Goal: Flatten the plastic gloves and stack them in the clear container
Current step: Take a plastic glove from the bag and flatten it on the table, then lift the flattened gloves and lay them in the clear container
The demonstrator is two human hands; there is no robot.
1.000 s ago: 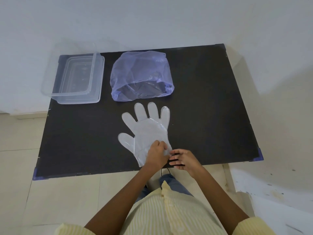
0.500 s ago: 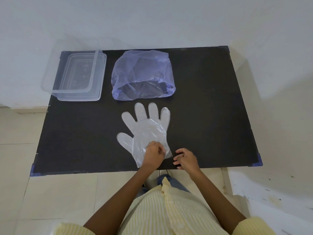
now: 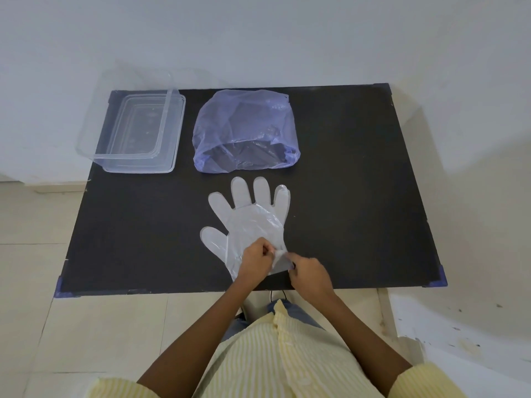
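Note:
A clear plastic glove point(image 3: 249, 222) lies flat on the black table point(image 3: 359, 182), fingers pointing away from me. My left hand point(image 3: 254, 261) pinches the glove's cuff near its right corner. My right hand point(image 3: 309, 272) pinches the same cuff edge from the right, so both hands meet at the cuff. The clear container point(image 3: 140, 133) stands at the table's far left corner with its lid point(image 3: 94, 119) leaning half over it; it looks empty.
A crumpled bluish plastic bag point(image 3: 244, 130) sits at the back centre, just beyond the glove's fingertips. The table's front edge point(image 3: 201, 291) runs right under my wrists. A white wall stands behind the table.
My right hand moved left from the bare table onto the glove's cuff and took hold of it. My left hand stayed on the cuff.

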